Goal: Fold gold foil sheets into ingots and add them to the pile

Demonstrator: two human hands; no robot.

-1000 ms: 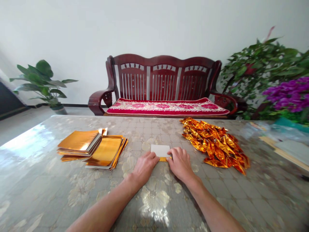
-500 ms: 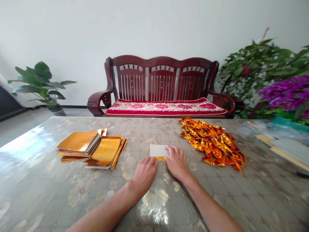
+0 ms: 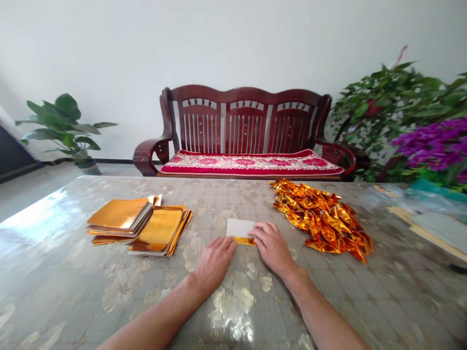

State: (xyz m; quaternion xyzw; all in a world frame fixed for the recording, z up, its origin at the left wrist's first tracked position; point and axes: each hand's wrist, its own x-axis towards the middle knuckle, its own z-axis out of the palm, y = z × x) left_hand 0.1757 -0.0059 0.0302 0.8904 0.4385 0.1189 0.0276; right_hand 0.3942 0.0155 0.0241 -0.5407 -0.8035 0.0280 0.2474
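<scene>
A sheet of gold foil paper [image 3: 241, 227] lies on the table in front of me, pale side up, with a narrow gold strip folded over along its near edge. At the left end of that strip, my left hand [image 3: 217, 260] presses down with its fingertips, fingers close together. My right hand [image 3: 272, 248] has its curled fingers on the sheet's right edge, by the other end of the fold. Both thumbs are mostly hidden. To the left are stacks of flat gold foil paper [image 3: 156, 228]; to the right is a pile of folded gold foil pieces [image 3: 328, 218].
The table [image 3: 146, 291] has a patterned, glossy cover. Plastic bags [image 3: 386, 194] and a pale board [image 3: 438, 226] lie at the far right. A wooden bench [image 3: 244, 121] stands behind the table, with potted plants [image 3: 69, 126] and purple flowers [image 3: 434, 143] at the sides.
My hands have drawn slightly apart along the fold, so more of the gold strip shows between them. The sheet stays in nearly the same place.
</scene>
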